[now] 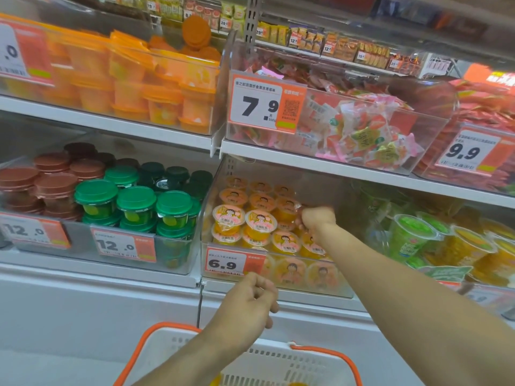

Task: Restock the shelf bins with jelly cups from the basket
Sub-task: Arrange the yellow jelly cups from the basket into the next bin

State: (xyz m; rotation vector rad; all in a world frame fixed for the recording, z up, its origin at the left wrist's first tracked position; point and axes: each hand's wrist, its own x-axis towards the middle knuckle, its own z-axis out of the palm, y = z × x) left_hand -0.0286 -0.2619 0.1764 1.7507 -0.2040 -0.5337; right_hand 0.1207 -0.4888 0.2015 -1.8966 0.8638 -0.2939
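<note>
Right hand [317, 218] deep in the clear bin [278, 285] on the lower shelf, fingers curled down among the orange jelly cups [256, 227], apparently gripping one at the bin's right side; the grip itself mostly hidden behind the knuckles. Cups stacked in rows from the bin's front wall to its back, lids facing up and forward. Price tag [231, 264] reading 6.9 clipped to the bin's front left corner. Left hand [250, 302] just below that tag, in front of the shelf edge, fingers loosely curled, holding nothing visible. White basket [278, 360] with orange handles at the bottom, beneath the left forearm; a glimpse of yellow inside near its lower edge. Green-lidded cups [136, 201] in the neighbouring bin to the left.
</note>
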